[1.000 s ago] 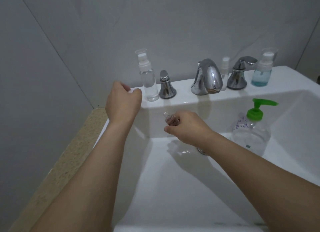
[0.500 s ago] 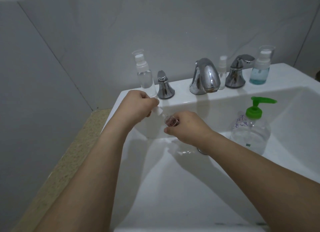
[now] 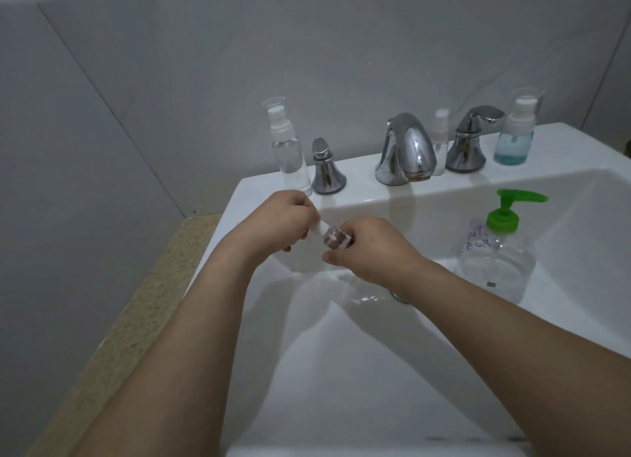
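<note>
Small clear bottle point(image 3: 336, 239), holding something reddish-brown, is gripped on its side in the right hand point(image 3: 372, 248), fingers curled round its body. It is held above the basin of the white sink point(image 3: 341, 371), in front of the chrome spout point(image 3: 406, 149). The left hand point(image 3: 280, 221) pinches a white cap point(image 3: 320, 230) between thumb and fingertips, and the cap meets the bottle's mouth. Whether the cap is already seated on the thread cannot be told.

The step in hand looks like fitting the cap onto the bottle. The next move probably calls for the right hand to keep the bottle steady while the left lines the cap up square and twists it down, without tipping the contents out.

A pump bottle with a green top point(image 3: 495, 258) stands in the basin to the right, well apart from both hands. A clear spray bottle point(image 3: 288, 149) stands on the rim behind the left hand.
</note>
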Demonstrator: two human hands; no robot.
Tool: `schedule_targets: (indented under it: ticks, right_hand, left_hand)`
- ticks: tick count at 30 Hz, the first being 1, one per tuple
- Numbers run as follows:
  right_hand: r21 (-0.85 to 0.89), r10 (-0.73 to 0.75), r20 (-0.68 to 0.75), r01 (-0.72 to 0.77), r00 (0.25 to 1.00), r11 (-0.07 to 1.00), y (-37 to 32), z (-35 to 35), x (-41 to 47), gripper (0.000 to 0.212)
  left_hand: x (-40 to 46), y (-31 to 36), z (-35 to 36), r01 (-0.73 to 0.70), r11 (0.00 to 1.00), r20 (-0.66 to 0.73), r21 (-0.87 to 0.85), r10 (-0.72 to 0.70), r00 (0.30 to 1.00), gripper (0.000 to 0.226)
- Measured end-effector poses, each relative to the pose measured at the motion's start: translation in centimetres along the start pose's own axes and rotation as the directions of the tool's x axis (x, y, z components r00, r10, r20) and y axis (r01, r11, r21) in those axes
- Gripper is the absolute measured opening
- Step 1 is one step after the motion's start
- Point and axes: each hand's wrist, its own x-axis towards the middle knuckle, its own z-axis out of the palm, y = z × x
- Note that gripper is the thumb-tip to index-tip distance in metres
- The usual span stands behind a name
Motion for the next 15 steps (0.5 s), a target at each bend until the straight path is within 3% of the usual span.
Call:
schedule_targets:
  ticks: [4,8,12,15]
  right_hand:
    - [0.017,0.000,0.000,0.000,1.000,1.000,0.07,-0.05,0.09,0.018]
    - [0.005,0.007,0.004,-0.007,1.000,1.000,0.09,-0.07,0.16,0.021]
    - [-0.016,0.006,0.007,-0.006,1.000,1.000,0.08,0.00,0.19,0.023]
    - [-0.022,0.004,0.007,-0.003,1.000,1.000,0.12,0.05,0.21,0.023]
  left_hand:
    - [-0.02,-0.06,0.25,-0.020,1.000,0.039,0.012,0.019,0.999,0.021]
    - [0.11,-0.13,0.30,-0.021,1.000,0.074,0.003,0.020,0.997,0.010]
    - [0.05,-0.22,0.35,-0.035,0.999,0.063,0.020,0.034,0.997,0.024]
    - [0.18,-0.35,0.32,-0.030,0.999,0.068,0.026,0.028,0.997,0.017]
